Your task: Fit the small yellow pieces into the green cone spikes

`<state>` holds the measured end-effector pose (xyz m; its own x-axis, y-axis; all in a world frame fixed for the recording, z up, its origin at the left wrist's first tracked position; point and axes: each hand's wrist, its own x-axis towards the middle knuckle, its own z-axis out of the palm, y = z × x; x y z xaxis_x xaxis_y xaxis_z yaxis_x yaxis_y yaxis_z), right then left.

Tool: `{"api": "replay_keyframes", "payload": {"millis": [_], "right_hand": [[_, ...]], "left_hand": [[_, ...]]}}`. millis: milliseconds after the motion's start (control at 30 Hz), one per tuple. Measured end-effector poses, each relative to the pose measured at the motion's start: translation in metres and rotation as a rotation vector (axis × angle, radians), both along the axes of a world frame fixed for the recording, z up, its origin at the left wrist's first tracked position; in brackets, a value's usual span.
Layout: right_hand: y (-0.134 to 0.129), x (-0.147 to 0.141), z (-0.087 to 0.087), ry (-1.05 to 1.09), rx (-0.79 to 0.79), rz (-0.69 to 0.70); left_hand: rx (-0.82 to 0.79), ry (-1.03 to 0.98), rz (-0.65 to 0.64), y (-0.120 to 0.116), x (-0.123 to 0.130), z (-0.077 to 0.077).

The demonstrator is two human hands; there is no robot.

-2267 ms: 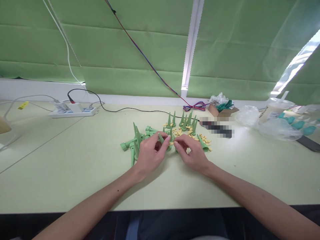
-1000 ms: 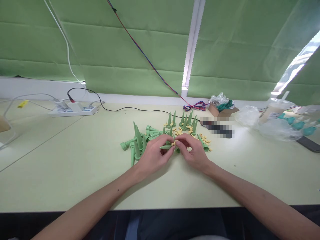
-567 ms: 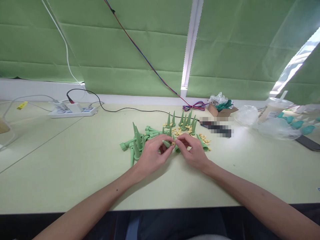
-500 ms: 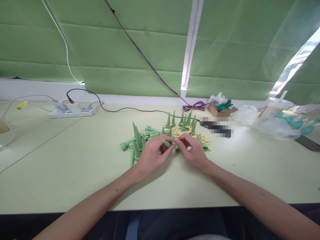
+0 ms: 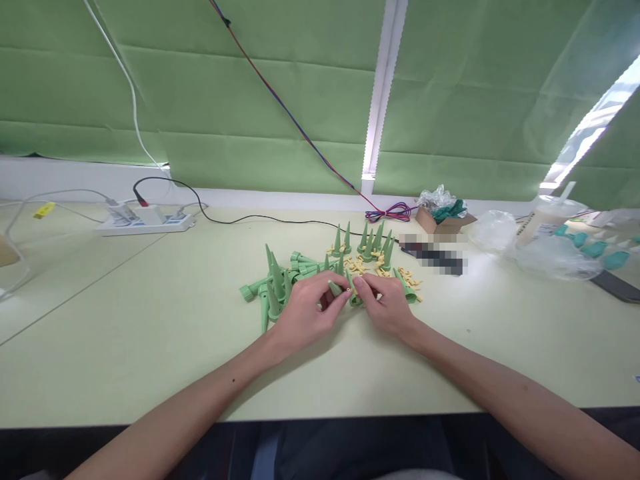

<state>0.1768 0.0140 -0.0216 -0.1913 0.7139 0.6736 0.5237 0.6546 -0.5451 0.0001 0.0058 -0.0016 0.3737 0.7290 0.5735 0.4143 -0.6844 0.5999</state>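
A green cone-shaped spike is gripped between the thumb and fingers of my left hand, its point tilted up to the left. A small yellow part shows at the spike's wide end, by the fingertips. Close on the right, my right hand is closed with thumb against index finger; whatever it pinches is hidden. More green spikes stand and lie behind and left of my left hand. Loose yellow pieces are scattered just beyond both hands, and another green spike lies beside my right hand.
Upright green spikes stand farther back. A power strip with cables is at the left. Along the back right are a coiled red-blue wire, a cardboard box, a drink cup, plastic bags and teal parts.
My right thumb and fingertips have shifted slightly to the right, away from the spike's end. The spike in my left hand has moved slightly right; both forearms stay nearly still.
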Motion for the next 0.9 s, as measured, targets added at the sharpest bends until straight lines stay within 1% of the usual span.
{"api": "replay_keyframes", "payload": {"millis": [133, 233, 400, 567, 700, 900], "right_hand": [[-0.0028, 0.0000, 0.0024, 0.019, -0.038, 0.003], [-0.0045, 0.0003, 0.0028, 0.039, -0.071, 0.044], [-0.0044, 0.0004, 0.0013, 0.047, -0.062, 0.108], [-0.0042, 0.0005, 0.0023, 0.040, -0.063, 0.107], [-0.0038, 0.0000, 0.0030, 0.040, -0.073, 0.098], [-0.0024, -0.0001, 0.0021, 0.039, -0.060, 0.074]], "left_hand": [[-0.022, -0.005, 0.033, -0.0009, 0.0004, 0.0014], [-0.007, -0.032, 0.059, -0.0010, 0.0009, 0.0014], [0.021, -0.051, 0.085, -0.0010, 0.0015, -0.0004], [0.052, -0.030, 0.080, -0.0009, 0.0012, -0.0018], [0.107, -0.001, 0.048, -0.0005, 0.0001, -0.0031], [0.140, 0.015, 0.027, 0.0002, -0.0006, -0.0046]]}}
